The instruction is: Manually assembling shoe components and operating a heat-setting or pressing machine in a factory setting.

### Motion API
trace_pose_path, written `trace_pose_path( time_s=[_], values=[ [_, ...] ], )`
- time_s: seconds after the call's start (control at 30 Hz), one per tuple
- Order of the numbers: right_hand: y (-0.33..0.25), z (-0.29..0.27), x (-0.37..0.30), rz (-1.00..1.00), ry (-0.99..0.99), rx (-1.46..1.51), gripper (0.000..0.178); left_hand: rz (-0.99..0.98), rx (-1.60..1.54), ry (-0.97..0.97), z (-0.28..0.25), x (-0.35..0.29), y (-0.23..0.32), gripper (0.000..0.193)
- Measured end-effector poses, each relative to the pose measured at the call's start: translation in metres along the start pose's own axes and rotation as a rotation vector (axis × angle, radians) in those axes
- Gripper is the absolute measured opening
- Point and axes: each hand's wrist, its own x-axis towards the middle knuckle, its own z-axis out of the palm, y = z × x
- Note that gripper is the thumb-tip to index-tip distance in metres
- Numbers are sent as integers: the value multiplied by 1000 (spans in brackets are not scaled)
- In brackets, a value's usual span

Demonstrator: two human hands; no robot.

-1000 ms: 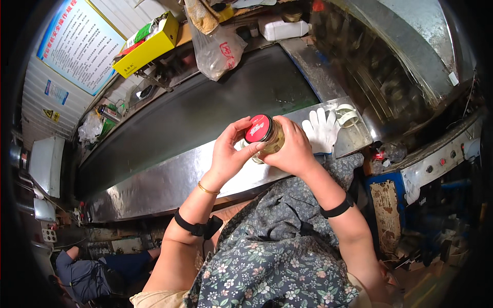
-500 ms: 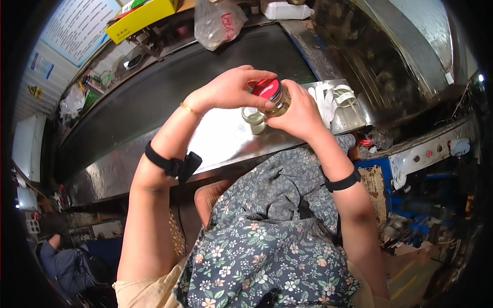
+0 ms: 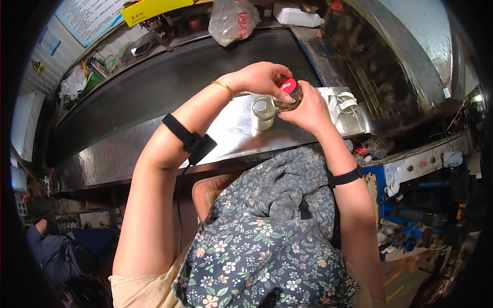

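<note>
A small glass jar [image 3: 295,103] with a red lid [image 3: 288,87] is held up between both hands, above a metal bench plate [image 3: 226,131]. My left hand [image 3: 263,80] has its fingers and thumb closed around the lid. Around the jar's glass side wraps my right hand [image 3: 312,110], which hides much of it. Just left of the held jar, an open-looking glass jar [image 3: 263,114] stands upright on the plate. To the right of my right hand lie a white glove [image 3: 334,106] and a clear container with a white rim [image 3: 352,115].
A dark belt surface [image 3: 169,82] runs behind the plate. Beyond it are a plastic bag [image 3: 232,23], a yellow box [image 3: 154,10] and a white bottle [image 3: 297,15]. A control panel with buttons [image 3: 423,165] is at the right. Another person [image 3: 59,254] is at the lower left.
The view has shifted a little, and both hands with the jar now appear farther right. My left fingers have shifted on the lid, and the standing jar shows more fully.
</note>
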Motion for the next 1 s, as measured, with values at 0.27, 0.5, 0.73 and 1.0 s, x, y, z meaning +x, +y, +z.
trace_pose_path(
  time_s=[0.27,0.5,0.73,1.0],
  values=[
    [0,1,2,11,-56,-30,73,-2,34,3,2,2,2,78],
    [-2,5,6,27,-55,-38,69,-9,58,15,4,1,-1,80],
    [1,9,8,17,-106,-185,68,-12,34,-41,8,5,-10,81],
    [0,12,11,6,-96,-303,64,-5,-33,-38,14,9,-23,82]
  ],
)
